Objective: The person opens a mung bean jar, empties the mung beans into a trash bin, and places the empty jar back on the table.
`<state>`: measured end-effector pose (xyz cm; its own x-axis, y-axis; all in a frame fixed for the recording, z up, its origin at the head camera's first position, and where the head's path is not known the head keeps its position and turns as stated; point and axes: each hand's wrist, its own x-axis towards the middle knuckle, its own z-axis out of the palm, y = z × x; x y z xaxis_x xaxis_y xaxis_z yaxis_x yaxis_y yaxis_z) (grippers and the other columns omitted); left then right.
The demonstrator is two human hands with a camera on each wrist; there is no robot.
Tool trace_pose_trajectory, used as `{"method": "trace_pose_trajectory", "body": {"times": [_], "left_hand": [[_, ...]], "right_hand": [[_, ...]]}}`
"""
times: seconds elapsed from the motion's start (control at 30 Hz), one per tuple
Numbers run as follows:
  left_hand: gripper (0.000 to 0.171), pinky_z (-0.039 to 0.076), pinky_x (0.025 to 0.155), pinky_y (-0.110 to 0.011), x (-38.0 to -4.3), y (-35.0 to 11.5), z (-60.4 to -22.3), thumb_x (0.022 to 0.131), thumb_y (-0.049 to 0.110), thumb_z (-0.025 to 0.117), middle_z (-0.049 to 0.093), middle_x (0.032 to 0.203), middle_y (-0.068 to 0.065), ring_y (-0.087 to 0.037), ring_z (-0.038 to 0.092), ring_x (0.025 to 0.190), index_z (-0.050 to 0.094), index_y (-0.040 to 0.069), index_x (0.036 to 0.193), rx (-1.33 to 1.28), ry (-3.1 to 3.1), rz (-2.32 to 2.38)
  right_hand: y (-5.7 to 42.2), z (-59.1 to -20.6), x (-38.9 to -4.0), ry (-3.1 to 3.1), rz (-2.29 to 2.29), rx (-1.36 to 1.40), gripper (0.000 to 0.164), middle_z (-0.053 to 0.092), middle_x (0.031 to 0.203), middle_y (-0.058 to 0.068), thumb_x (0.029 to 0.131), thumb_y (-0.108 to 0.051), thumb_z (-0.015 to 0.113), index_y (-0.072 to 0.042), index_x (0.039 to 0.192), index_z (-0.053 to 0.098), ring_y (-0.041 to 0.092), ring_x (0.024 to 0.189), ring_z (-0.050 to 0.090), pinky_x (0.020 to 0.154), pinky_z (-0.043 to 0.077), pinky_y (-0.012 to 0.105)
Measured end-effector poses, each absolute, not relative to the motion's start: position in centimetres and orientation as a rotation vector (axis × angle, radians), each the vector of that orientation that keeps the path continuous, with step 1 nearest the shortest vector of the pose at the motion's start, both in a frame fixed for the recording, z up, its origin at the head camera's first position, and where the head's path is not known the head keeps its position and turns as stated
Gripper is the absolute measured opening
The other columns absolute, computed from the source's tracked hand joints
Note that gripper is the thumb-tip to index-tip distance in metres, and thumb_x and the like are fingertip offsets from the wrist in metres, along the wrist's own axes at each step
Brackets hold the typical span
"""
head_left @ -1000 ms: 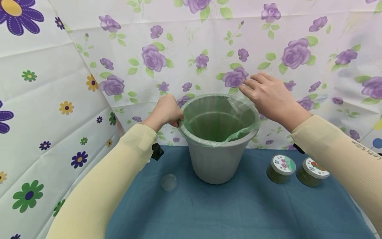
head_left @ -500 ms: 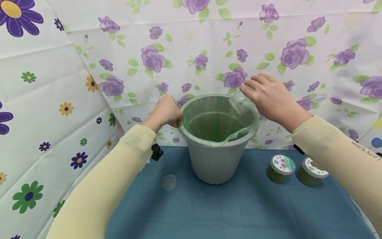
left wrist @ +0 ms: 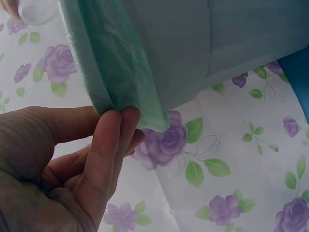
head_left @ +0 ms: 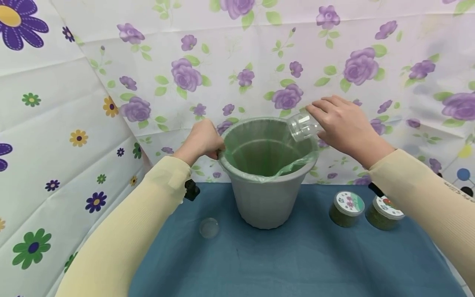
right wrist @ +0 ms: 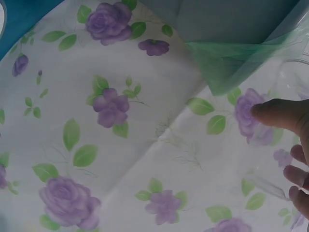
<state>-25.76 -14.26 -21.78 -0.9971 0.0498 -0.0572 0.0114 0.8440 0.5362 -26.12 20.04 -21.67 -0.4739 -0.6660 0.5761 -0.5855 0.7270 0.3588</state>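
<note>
Clear jar (head_left: 302,126), clasped by the right grip (head_left: 343,126), tilts its mouth over the bucket's (head_left: 265,202) rim. Opposite, the left grip (head_left: 202,140) pinches the green liner (head_left: 297,163) at the edge. Below the right grip, two lidded tubs (head_left: 346,210) of greenish contents stand on the bench (head_left: 289,264); floral sheeting (head_left: 215,24) rises behind both grips.

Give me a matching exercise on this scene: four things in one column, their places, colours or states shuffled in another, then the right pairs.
Things
1. Bucket
2. Left hand
3. Clear jar
4. Round clear disc

Places, colours, states
A. Lying on the blue cloth, left of the bucket in the head view
B. Pinching the green liner at the rim
C. Grey outside
D. Held tilted in the right hand

Pairs: 1-C, 2-B, 3-D, 4-A
</note>
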Motion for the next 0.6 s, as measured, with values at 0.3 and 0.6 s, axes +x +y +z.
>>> {"method": "trace_pose_trajectory", "body": {"times": [0.3,0.6], "left_hand": [[0.02,0.054,0.047,-0.031,-25.6,-14.6,-22.1,0.073,0.006,0.063,0.063,0.05,-0.012,-0.022,0.065,0.046,0.06,0.005,0.054,0.044,2.945,0.913],[0.014,0.055,0.049,-0.031,-25.8,-14.3,-22.1,0.074,0.008,0.066,0.064,0.051,-0.011,-0.021,0.065,0.047,0.068,0.0,0.063,0.042,2.943,0.906]], "right_hand": [[21.8,-23.2,-24.2,-2.308,0.122,0.756,0.074,0.061,0.12,0.016,0.066,-0.026,0.083,-0.009,0.131,0.053,0.035,0.106,0.057,0.077,0.051,0.052],[22.5,-24.8,-21.5,-2.461,0.493,0.494,0.078,0.059,0.127,0.015,0.071,-0.048,0.077,-0.016,0.136,0.049,0.037,0.111,0.057,0.085,0.048,0.056]]}}
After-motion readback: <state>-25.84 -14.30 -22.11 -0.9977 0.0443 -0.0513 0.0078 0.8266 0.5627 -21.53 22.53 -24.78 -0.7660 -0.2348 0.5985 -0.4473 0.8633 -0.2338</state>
